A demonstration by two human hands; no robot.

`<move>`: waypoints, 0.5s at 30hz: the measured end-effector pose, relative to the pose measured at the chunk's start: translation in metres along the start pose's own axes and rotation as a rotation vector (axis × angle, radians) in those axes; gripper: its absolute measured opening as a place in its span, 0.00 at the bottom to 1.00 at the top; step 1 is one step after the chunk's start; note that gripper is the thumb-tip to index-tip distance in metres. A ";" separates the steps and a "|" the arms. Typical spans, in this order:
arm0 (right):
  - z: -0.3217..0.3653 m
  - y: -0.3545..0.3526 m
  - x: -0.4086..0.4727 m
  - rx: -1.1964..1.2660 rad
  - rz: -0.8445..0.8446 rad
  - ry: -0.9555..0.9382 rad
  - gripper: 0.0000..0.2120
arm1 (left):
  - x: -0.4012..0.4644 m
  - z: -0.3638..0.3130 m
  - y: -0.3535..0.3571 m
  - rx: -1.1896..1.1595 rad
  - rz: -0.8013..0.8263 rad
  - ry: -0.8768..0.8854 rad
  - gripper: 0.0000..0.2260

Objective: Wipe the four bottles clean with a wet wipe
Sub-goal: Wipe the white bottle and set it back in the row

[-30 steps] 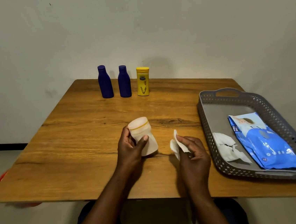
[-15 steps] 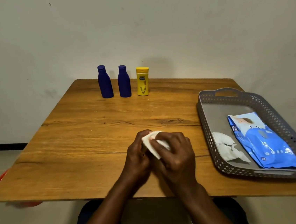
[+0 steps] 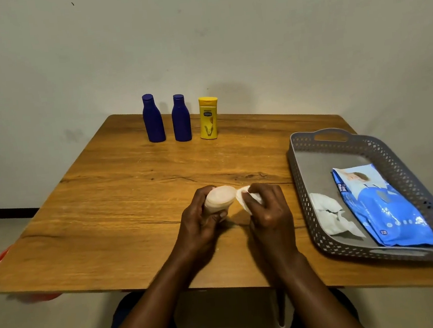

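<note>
The left hand [image 3: 203, 224] grips the cream bottle [image 3: 218, 199] above the table [image 3: 123, 200] near its front edge; the right hand [image 3: 267, 209] pinches the wet wipe [image 3: 242, 200] against it; right of them the grey tray [image 3: 314, 142]; behind them two blue bottles [image 3: 153, 119] and a yellow bottle [image 3: 208, 118].

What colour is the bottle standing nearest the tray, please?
Yellow bottle, with a yellow cap; the head view shows it.
</note>
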State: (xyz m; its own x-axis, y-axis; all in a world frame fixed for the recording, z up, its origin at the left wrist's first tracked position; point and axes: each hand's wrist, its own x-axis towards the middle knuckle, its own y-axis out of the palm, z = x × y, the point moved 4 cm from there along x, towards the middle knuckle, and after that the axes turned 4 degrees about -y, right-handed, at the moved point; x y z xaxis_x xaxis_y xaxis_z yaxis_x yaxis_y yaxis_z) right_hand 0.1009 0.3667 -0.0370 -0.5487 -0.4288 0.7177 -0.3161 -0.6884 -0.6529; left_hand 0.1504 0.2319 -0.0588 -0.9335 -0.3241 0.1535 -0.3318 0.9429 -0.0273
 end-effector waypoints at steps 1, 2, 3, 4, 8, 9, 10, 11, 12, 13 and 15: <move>-0.005 0.000 -0.004 0.058 -0.015 0.083 0.18 | 0.000 0.000 -0.001 -0.008 -0.011 -0.016 0.18; -0.008 -0.001 -0.008 0.127 -0.052 0.160 0.21 | 0.001 -0.001 -0.002 0.001 -0.018 -0.021 0.18; -0.009 -0.005 -0.010 0.190 -0.111 0.212 0.22 | 0.002 -0.002 -0.002 0.010 -0.024 -0.027 0.18; -0.007 -0.009 -0.009 0.239 -0.171 0.233 0.23 | 0.003 -0.002 -0.003 0.010 -0.028 -0.036 0.18; 0.021 -0.017 0.009 0.280 -0.185 0.075 0.18 | 0.005 0.000 -0.001 -0.001 0.006 -0.016 0.18; 0.029 -0.016 0.013 0.249 -0.148 -0.004 0.15 | 0.004 -0.002 0.001 0.013 0.023 0.009 0.18; 0.035 -0.012 0.016 0.203 -0.110 -0.083 0.12 | 0.004 -0.005 0.003 0.027 0.038 0.029 0.18; 0.040 -0.009 0.017 0.147 -0.078 -0.154 0.10 | 0.003 -0.007 0.005 0.042 0.052 0.044 0.18; 0.042 -0.005 0.018 0.088 -0.056 -0.210 0.09 | 0.003 -0.010 0.007 0.057 0.062 0.057 0.19; 0.042 -0.003 0.018 0.036 -0.045 -0.245 0.08 | 0.003 -0.011 0.007 0.091 0.066 0.065 0.19; 0.040 -0.002 0.018 -0.032 -0.028 -0.262 0.07 | 0.004 -0.011 0.004 0.183 0.070 0.090 0.18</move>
State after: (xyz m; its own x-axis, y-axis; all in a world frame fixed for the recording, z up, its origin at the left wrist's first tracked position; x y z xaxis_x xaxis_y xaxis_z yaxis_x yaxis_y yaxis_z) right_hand 0.1221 0.3365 -0.0131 -0.3216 -0.5496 0.7710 -0.3545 -0.6852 -0.6363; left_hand 0.1471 0.2355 -0.0470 -0.9420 -0.2422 0.2323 -0.2932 0.9307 -0.2187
